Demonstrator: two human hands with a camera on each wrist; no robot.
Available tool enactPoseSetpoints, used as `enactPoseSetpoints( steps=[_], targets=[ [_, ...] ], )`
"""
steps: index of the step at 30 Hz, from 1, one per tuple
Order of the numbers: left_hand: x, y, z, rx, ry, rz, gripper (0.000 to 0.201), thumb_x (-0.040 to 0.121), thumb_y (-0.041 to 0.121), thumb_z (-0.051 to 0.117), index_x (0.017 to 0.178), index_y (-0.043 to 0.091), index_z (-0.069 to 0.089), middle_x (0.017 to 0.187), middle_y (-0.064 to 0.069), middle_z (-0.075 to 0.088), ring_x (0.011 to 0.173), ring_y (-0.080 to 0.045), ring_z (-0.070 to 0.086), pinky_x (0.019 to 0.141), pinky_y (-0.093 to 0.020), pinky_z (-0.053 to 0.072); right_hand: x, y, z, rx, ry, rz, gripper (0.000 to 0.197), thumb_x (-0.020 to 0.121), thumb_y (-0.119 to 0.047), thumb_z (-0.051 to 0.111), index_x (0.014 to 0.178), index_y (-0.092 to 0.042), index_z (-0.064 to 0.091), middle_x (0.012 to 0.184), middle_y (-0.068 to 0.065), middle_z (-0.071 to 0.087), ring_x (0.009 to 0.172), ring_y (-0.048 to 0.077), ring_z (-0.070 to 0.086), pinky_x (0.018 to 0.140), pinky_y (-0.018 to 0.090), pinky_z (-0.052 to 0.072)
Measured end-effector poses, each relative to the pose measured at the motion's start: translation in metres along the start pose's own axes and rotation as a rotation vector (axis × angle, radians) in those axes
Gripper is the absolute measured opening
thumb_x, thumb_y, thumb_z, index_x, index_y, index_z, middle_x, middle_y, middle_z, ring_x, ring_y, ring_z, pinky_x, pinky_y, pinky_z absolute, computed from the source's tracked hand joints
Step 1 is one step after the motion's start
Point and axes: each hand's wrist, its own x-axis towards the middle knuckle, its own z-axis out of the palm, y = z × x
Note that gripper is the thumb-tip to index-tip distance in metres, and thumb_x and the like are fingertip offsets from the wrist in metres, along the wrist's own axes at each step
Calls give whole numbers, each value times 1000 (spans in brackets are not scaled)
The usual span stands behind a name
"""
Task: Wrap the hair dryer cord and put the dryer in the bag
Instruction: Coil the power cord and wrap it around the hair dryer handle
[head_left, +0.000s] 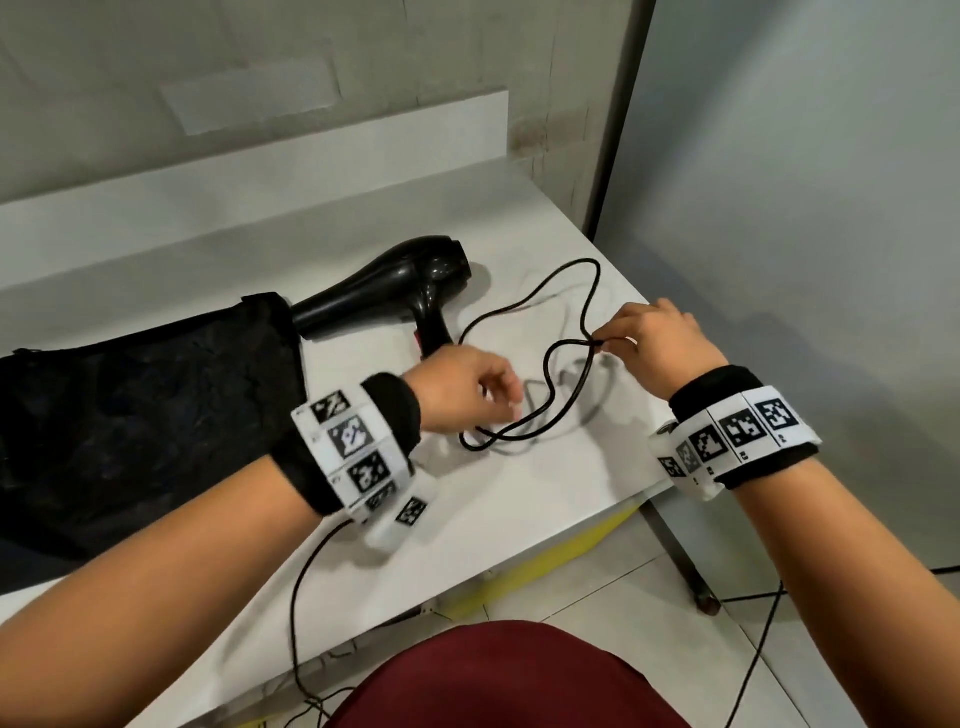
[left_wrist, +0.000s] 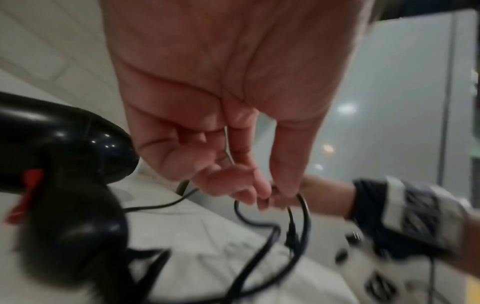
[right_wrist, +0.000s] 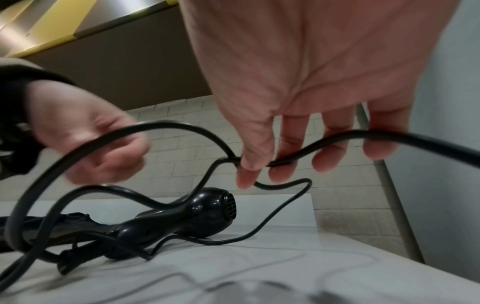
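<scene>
A black hair dryer lies on its side on the white table, nozzle against the mouth of a black bag lying flat at the left. Its black cord lies in loose loops to the right of the handle and trails off the table's front edge. My right hand pinches a bend of the cord, lifted above the table. My left hand hovers by the loops with loosely curled fingers; I see nothing gripped in it.
The table's right edge runs just under my right wrist; past it are a tiled floor and a grey partition. A low white ledge backs the table. A thin cable crosses the floor. My dark red lap is below.
</scene>
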Motion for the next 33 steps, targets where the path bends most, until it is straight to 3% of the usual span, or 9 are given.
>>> enactPoseSetpoints(
  steps=[4,7,9,12,15,19,24,28,33],
  targets=[
    [-12,-18,19,336,-178,-81,38,77,25,68,113,18,57,117,-1,59,105,-17,54,90,-26,44,1,-4,4,55,22,20,23,93,-18,47,103,-20,69,111,5,63,106,33,45,90,41,35],
    [-8,-20,24,385,-157,-94,37,79,22,66,113,16,53,117,-3,58,108,-23,54,92,-37,48,1,-5,5,92,34,22,23,93,-16,48,101,-18,69,110,6,64,105,33,46,90,40,36],
    [-6,-18,23,386,-140,-89,24,81,18,62,103,13,55,101,-2,57,97,-22,55,84,-33,48,-2,-5,4,67,29,25,22,93,-18,49,100,-20,70,111,3,64,107,31,44,91,41,33],
    [-6,-17,19,342,-105,-78,7,85,15,56,92,12,56,81,2,49,82,-18,48,70,-26,37,-8,-5,3,-40,7,28,21,92,-24,51,98,-26,70,113,-4,60,109,28,39,92,42,27],
    [-9,-18,15,238,-48,-77,16,88,18,54,100,8,56,87,-2,49,81,-18,46,71,-24,34,-15,-6,5,-165,-2,29,20,91,-25,52,98,-30,70,116,-2,53,108,28,36,88,39,29],
    [-12,-19,16,147,65,-70,21,89,20,54,104,5,56,89,-3,50,82,-16,46,73,-22,35,-25,-12,10,-124,-171,-53,25,91,-11,48,101,-19,70,112,5,56,97,25,42,80,33,39],
    [-5,-21,22,108,118,-116,21,85,20,60,99,3,59,90,-5,52,84,-15,48,75,-23,39,-45,-32,18,-93,-285,-182,25,90,-6,47,99,-15,69,109,6,58,102,26,49,83,38,46],
    [-5,-21,22,143,64,-94,21,85,16,60,103,6,61,103,-8,61,89,-15,51,77,-19,38,-56,-49,16,-36,-139,-274,23,92,-11,47,100,-13,69,107,9,58,101,28,50,82,41,47],
    [-25,-13,12,-169,55,66,28,96,14,37,112,8,59,91,1,58,79,-13,53,67,-10,38,-63,-64,9,-120,156,-384,18,80,-10,56,81,-18,72,81,8,63,70,32,56,53,30,42]
  ],
)
